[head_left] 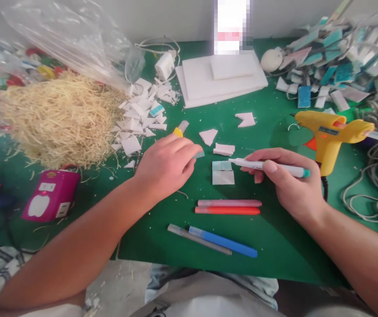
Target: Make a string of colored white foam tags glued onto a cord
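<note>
- In the head view, the right hand (pixel 290 178) grips a white marker (pixel 258 164) with a teal end, pinched between thumb and fingers like a pen.
- The marker's tip is at the right edge of a teal-tinted square (pixel 221 166); whether it touches cannot be told.
- Just below that square, edge to edge, lies a plain white square (pixel 223 178); just above it is a narrow white block (pixel 224 149).
- The left hand (pixel 167 165) is curled above the green table (pixel 162 211), with a small teal piece (pixel 198 154) held at its fingertips.
- Just beyond the left hand, a yellow tool (pixel 177 132) is partly hidden by the knuckles.
- Two notched white offcuts (pixel 208 137) (pixel 246 119) lie farther back, apart from each other.
- Nearer the body, a pink marker (pixel 229 203) and a red marker (pixel 227 211) lie side by side; below them, a grey marker (pixel 200 239) and a blue marker (pixel 224 241) lie slanted.
- White boards (pixel 195 83) are stacked at the back.
- A yellow glue gun (pixel 329 136) lies beyond the right hand, and a heap of pale straw (pixel 60 116) is at the left.
</note>
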Motion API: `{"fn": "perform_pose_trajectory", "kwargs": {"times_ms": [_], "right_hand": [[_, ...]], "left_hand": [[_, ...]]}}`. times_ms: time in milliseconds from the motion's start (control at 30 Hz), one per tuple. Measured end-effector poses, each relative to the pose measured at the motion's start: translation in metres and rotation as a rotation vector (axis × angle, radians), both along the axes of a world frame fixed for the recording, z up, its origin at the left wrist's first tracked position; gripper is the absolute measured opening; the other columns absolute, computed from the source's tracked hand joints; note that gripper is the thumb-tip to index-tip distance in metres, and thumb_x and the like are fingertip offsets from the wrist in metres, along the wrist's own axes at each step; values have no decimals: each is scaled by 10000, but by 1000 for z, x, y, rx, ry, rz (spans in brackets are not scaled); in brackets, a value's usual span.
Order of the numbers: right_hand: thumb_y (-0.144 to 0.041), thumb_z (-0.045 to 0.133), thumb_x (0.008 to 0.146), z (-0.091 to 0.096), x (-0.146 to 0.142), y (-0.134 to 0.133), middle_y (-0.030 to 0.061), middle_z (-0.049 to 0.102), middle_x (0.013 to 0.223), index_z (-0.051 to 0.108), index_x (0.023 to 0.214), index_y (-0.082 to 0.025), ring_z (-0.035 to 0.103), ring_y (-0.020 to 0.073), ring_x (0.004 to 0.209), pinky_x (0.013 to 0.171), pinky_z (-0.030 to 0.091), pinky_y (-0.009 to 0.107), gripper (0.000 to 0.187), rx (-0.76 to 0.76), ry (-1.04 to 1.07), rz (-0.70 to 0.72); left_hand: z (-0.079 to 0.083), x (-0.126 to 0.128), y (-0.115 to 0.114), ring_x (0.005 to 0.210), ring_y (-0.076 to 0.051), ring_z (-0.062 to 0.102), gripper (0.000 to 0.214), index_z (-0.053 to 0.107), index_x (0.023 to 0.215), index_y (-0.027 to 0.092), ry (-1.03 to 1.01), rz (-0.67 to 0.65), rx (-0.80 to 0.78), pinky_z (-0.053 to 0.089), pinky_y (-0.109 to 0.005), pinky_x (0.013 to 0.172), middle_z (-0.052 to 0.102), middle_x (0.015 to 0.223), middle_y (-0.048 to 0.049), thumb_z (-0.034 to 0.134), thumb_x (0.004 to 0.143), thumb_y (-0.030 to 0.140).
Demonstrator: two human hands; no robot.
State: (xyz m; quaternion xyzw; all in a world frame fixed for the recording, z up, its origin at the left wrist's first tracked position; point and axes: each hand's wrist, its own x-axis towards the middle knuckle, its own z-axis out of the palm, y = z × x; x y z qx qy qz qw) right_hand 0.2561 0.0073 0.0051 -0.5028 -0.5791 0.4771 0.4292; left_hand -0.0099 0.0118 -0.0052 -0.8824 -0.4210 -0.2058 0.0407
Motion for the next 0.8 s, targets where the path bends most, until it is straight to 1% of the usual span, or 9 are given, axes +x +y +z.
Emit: {"fn": "perform_pose_trajectory", "kwargs": {"times_ms": [67, 167, 267, 367, 467, 533, 633, 733, 800], "right_hand": [[-656, 819, 796, -2, 3, -2, 38, 804, 768, 849, 868, -262, 628, 142, 535, 484, 540, 280, 402, 9, 6, 60], [-607, 801, 843, -2, 5, -5, 50, 818, 792, 864, 899, -267, 635, 143, 531, 468, 530, 275, 351, 4, -34, 137], [-590, 791, 861, -1, 5, -6, 49, 811, 769, 867, 885, -269, 640, 146, 528, 463, 529, 272, 331, -10, -45, 163], [-564, 798, 863, 1, 4, -5, 44, 806, 755, 869, 885, -281, 647, 151, 534, 473, 542, 277, 292, -22, -30, 167], [-562, 822, 838, 2, 3, -4, 48, 811, 751, 871, 878, -282, 652, 158, 525, 468, 562, 285, 287, -40, -23, 161], [-567, 844, 812, 2, 4, -4, 56, 826, 784, 871, 863, -278, 665, 163, 525, 473, 587, 290, 295, -53, 16, 158], [-533, 877, 787, 2, 4, -3, 61, 841, 837, 875, 874, -272, 688, 161, 534, 481, 613, 281, 275, -69, 82, 192], [-457, 889, 799, 2, 5, -4, 48, 839, 818, 877, 918, -281, 701, 150, 554, 495, 616, 252, 213, -70, 129, 239], [-431, 880, 817, 2, 5, -4, 46, 836, 801, 878, 931, -278, 717, 153, 578, 514, 625, 247, 191, -72, 164, 272]], "left_hand": [[2, 5, -6, 917, -176, 737, 186, 720, 1035, 165, -145, -7, -76, 585, -283, 841, 792, 990, -46, 573, 953, 88], [3, 13, -14, 897, -131, 746, 152, 704, 1017, 172, -301, -7, -136, 587, -225, 816, 791, 995, -23, 607, 950, 76], [2, 18, -17, 915, -122, 751, 160, 697, 1007, 181, -354, -12, -157, 591, -212, 825, 792, 1002, -15, 607, 952, 61], [2, 19, -17, 956, -132, 751, 184, 701, 1002, 185, -369, -38, -188, 598, -230, 869, 790, 1013, -26, 587, 958, 48], [2, 19, -16, 948, -144, 748, 165, 718, 1001, 203, -414, -38, -255, 607, -257, 864, 792, 1013, -29, 596, 975, 94], [3, 18, -16, 888, -142, 739, 109, 734, 996, 210, -501, -12, -337, 613, -258, 817, 796, 1001, -26, 645, 967, 153], [5, 20, -17, 798, -127, 715, 76, 760, 982, 203, -678, 29, -515, 610, -241, 747, 796, 966, -21, 711, 925, 214], [8, 23, -18, 768, -127, 708, 94, 782, 950, 199, -820, 52, -692, 607, -232, 709, 798, 932, -17, 751, 879, 252], [11, 26, -19, 707, -122, 699, 92, 788, 915, 199, -907, 98, -809, 597, -224, 650, 788, 850, -2, 768, 855, 267]]}}
